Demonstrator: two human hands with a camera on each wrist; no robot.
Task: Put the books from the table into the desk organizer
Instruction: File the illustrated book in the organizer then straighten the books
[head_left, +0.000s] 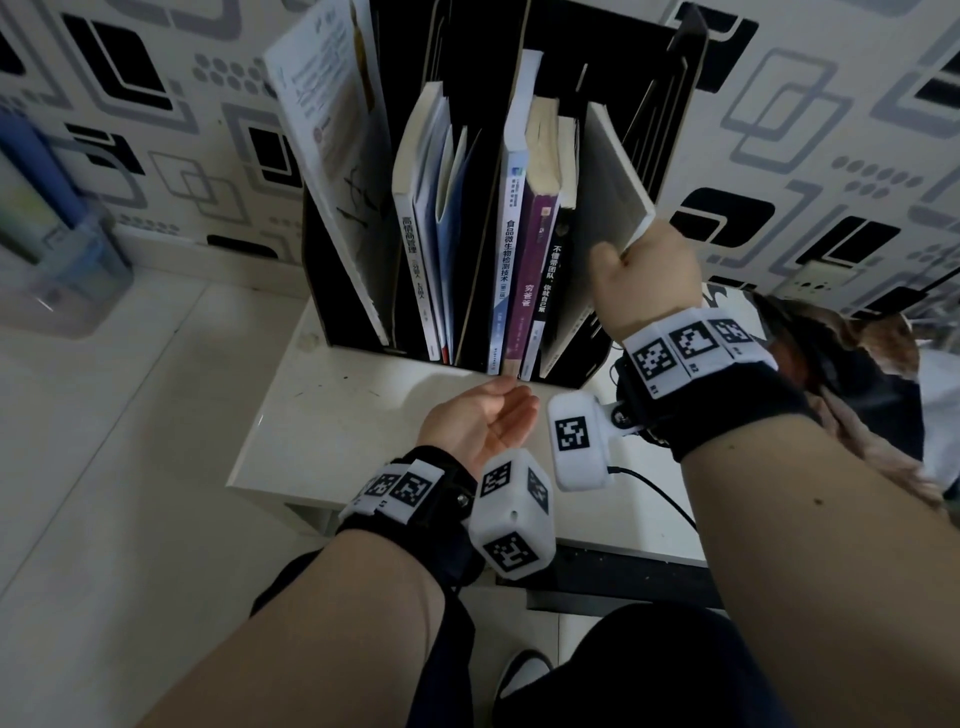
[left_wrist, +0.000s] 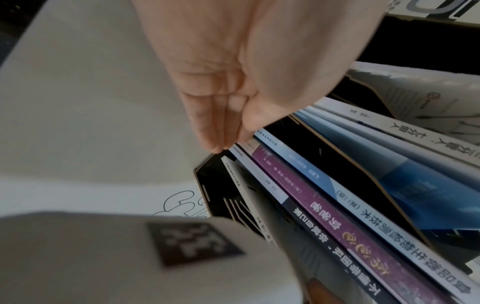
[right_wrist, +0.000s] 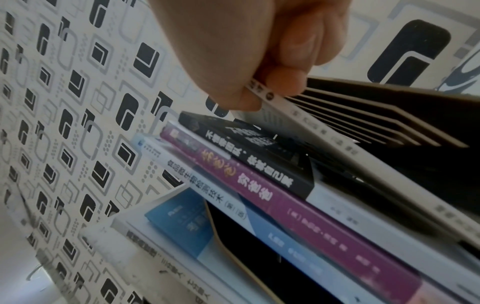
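Right hand (head_left: 647, 275) pinches a white book's (head_left: 613, 182) top corner, book tilted in the black desk organizer's (head_left: 670, 104) rightmost slot beside a black-spined book (head_left: 553, 275) | left hand (head_left: 485, 415) relaxed, palm up, holding nothing; above the white table (head_left: 332, 415)

- The wallpaper (head_left: 810, 130) behind the bench is white with black and grey rounded-square patterns.
- A clear plastic container (head_left: 62, 280) stands at the far left by the wall, with blue items upright in it.
- A white wall socket (head_left: 821, 275) sits low on the wall at right.
- A black cable (head_left: 660, 499) crosses the bench's near edge.
- A black-and-white shoe (head_left: 524, 675) rests on the floor below.
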